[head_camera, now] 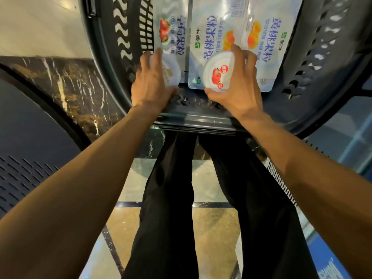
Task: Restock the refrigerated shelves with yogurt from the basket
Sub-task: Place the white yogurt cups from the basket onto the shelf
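While in basket (pixel 193 119), cups (pixel 217 73) between fingers (pixel 237 56)

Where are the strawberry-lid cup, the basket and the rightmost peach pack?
strawberry-lid cup (pixel 216 75), head view, middle of its lid.
basket (pixel 193 120), head view, its near rim.
rightmost peach pack (pixel 269 47), head view, printed front.

Both bare forearms run from the lower corners up toward frame centre, converging. Left hand (pixel 151 83): back up, fingers curled over a yogurt cup (pixel 173 74), thumb at its near edge. Right hand (pixel 236 85): fingers spread round the far rim of a strawberry-lid cup (pixel 216 74), thumb on the near rim. Wrists roughly straight.
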